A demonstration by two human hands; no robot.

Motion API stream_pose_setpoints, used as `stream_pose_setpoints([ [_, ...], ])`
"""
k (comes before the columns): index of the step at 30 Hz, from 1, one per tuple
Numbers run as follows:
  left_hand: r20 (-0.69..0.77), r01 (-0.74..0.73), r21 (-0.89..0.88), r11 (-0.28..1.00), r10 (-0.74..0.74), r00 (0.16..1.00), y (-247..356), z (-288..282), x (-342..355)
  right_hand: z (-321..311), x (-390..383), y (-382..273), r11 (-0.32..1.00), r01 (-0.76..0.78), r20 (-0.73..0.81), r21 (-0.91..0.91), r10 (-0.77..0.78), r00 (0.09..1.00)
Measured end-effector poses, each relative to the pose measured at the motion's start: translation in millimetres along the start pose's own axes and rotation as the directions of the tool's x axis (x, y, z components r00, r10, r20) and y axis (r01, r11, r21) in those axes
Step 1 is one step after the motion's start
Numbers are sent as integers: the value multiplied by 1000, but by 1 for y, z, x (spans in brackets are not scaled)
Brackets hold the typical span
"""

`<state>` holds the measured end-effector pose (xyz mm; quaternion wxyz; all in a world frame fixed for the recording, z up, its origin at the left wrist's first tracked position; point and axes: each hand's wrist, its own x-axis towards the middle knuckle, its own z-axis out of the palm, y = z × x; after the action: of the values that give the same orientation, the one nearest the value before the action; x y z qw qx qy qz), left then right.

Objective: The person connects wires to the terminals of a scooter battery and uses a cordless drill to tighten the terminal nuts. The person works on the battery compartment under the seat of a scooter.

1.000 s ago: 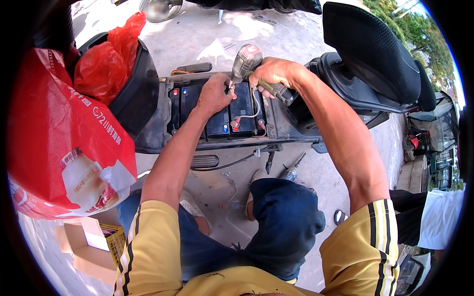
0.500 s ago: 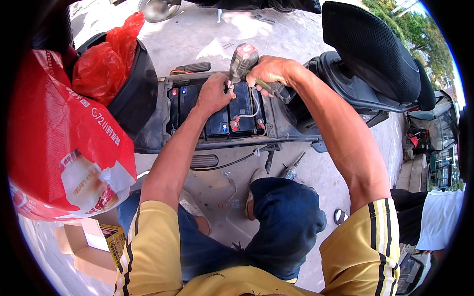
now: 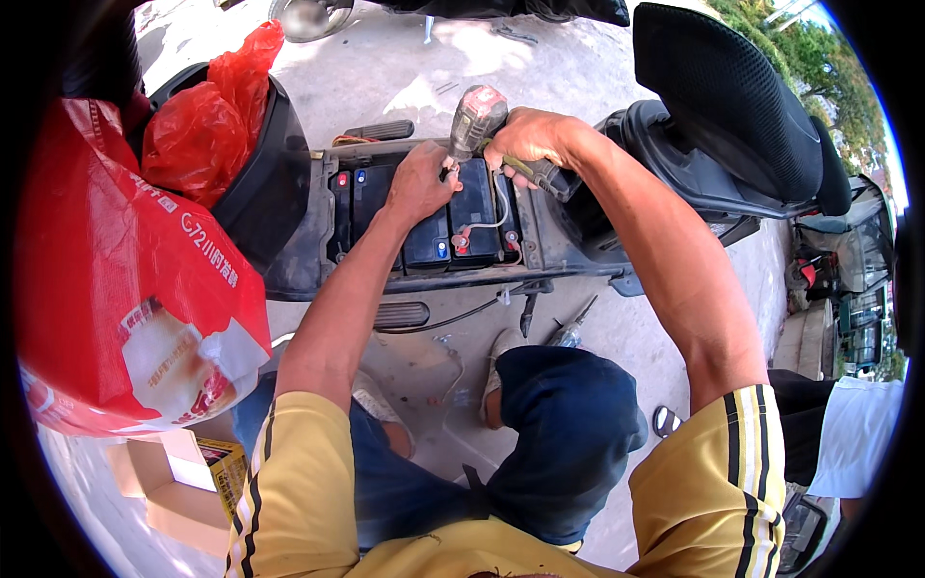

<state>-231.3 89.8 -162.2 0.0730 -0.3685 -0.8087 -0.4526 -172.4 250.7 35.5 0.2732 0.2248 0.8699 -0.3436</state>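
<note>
My right hand (image 3: 533, 140) is wrapped round the grip of a cordless driver (image 3: 477, 116), whose nose points down at a battery terminal. Beside that nose my left hand (image 3: 422, 180) is closed, thumb and fingers pinched together over the terminal; whatever small part they pinch is too hidden to name. Several black batteries (image 3: 425, 238) sit side by side in the open floor compartment of a scooter (image 3: 297, 270). They have red and blue terminals. A pale cable (image 3: 503, 197) curves across the right-hand battery.
At the left a large red bag (image 3: 116, 250) and a thin red plastic bag (image 3: 207, 135) crowd the scooter's front. The raised seat (image 3: 727, 87) stands at right. An open cardboard box (image 3: 183, 511) lies lower left. A tool (image 3: 568, 332) rests on the ground by my knee; another person (image 3: 853, 424) is far right.
The whole view has shifted very slightly. Both hands and the driver stay at the same terminal.
</note>
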Motion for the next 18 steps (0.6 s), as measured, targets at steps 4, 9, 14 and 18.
stream_pose_setpoints([
  [4,6,5,24,1000,-5,1000,-1,1,0,2,-6,-5,1000,16,-20,-2,-16,1000],
  [9,0,2,46,999,-2,1000,-2,2,0,2,-4,-3,1000,-1,-39,8,2,999],
  [14,2,-8,40,999,8,1000,1,0,0,2,-7,-5,1000,8,-33,-20,-8,999],
  [18,0,-7,22,1000,7,1000,1,1,1,2,-7,-9,998,21,-39,-56,-23,999],
])
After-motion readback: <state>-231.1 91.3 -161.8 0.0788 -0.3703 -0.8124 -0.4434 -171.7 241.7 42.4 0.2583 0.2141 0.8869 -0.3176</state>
